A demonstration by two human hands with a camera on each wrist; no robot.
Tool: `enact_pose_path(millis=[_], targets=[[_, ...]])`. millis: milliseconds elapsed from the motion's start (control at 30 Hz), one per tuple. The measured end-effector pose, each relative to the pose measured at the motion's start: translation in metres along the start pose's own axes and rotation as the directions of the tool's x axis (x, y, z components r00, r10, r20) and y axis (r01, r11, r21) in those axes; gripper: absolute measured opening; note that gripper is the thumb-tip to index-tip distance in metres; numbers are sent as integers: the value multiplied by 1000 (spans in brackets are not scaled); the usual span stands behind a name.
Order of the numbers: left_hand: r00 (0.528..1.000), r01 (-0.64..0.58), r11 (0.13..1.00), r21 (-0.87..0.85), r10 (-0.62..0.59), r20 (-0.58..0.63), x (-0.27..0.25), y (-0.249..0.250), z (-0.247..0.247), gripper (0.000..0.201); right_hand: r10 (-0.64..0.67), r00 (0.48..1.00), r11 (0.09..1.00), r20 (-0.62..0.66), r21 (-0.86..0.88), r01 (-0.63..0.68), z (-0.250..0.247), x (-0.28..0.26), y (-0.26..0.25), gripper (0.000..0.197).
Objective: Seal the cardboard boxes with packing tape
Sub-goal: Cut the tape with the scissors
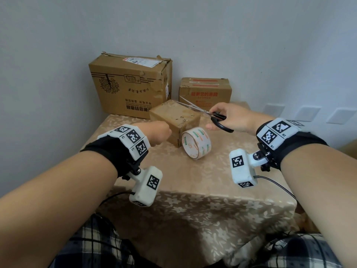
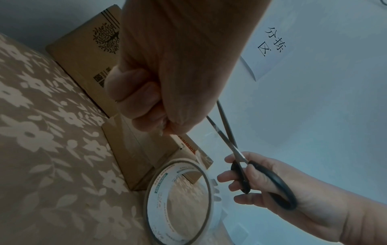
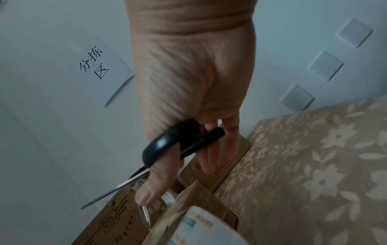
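A small cardboard box [image 1: 174, 120] stands mid-table, and a roll of clear packing tape [image 1: 196, 143] leans on edge against its right front corner. My left hand [image 1: 160, 132] is a fist at the box's left side. In the left wrist view its fingertips [image 2: 167, 127] pinch a crinkled bit of clear tape. My right hand [image 1: 218, 118] grips black-handled scissors [image 1: 204, 111], thumb through one loop. The blades are spread and point left over the box top. A clear strip of tape [image 3: 146, 213] shows below the thumb in the right wrist view.
A large cardboard box [image 1: 131, 88] and a medium one with red print [image 1: 205, 91] stand at the back against the wall. A beige flowered cloth [image 1: 193, 200] covers the table. A paper sign [image 2: 272, 43] hangs on the wall.
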State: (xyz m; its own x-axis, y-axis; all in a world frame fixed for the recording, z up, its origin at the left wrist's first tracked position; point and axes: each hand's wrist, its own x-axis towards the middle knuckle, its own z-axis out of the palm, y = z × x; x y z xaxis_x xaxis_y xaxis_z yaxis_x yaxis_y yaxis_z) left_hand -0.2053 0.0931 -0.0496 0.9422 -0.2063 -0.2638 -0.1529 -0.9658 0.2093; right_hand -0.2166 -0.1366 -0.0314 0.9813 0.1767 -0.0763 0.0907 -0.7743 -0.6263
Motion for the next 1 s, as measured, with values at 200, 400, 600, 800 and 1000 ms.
enact_pose_path(millis=[200, 400, 600, 800, 1000], targets=[[982, -145, 940, -307, 100, -159, 3, 6, -7, 28, 8, 1000, 999, 4, 53, -8, 9, 5, -1, 51], [951, -187, 869, -457, 44, -306, 12, 19, -3, 5, -16, 1000, 995, 6, 96, 15, 12, 4, 2, 44], [960, -221, 792, -570, 74, -270, 16, 21, -2, 39, -17, 1000, 996, 22, 93, 15, 8, 4, 3, 51], [975, -177, 765, -620, 49, -217, 18, 16, -5, 26, -18, 1000, 995, 3, 100, 18, 9, 4, 4, 46], [952, -300, 658, -690, 158, -264, 23, 12, 10, 36, -22, 1000, 994, 22, 105, 20, 10, 4, 2, 49]])
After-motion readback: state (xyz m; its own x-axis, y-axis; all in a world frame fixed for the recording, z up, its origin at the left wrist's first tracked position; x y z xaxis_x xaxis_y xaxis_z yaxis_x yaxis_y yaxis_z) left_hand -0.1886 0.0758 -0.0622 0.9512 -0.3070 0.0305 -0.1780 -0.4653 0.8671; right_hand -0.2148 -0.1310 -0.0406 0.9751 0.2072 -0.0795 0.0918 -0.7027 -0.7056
